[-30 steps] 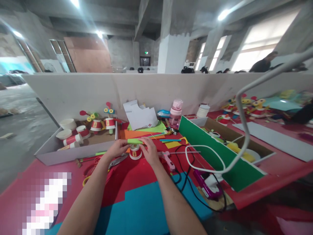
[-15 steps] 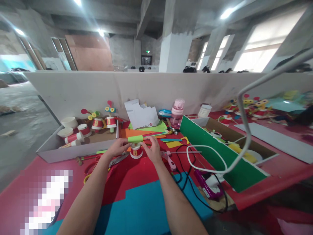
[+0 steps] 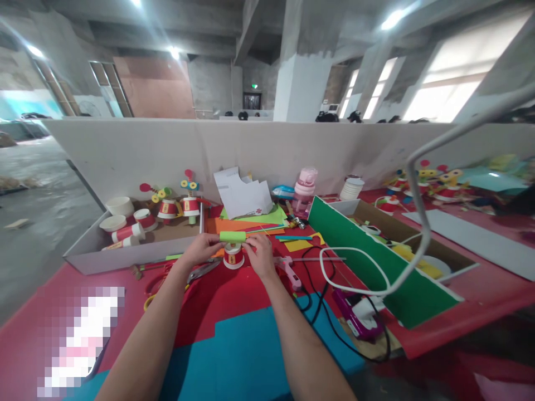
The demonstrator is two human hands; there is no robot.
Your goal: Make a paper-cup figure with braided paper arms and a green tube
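Observation:
Between my two hands is a lime-green paper roll, lying crosswise just above an upturned red and white paper cup. My left hand is closed with its fingertips on the roll's left end. At the other end, my right hand pinches the roll with thumb and fingers. Whether the roll touches the cup I cannot tell. A pair of scissors lies left of the cup, near my left wrist. On the right, close to my right hand, rests a pink hot glue gun.
A white-walled box with paper cups and cup figures stands left. To the right are a green-sided box, a purple power strip and a white bent lamp arm. Blue sheets cover the front of the red table.
The view has shifted slightly. Both hands keep hold of the green roll above the cup, and my right fingers have closed in a little more around its end.

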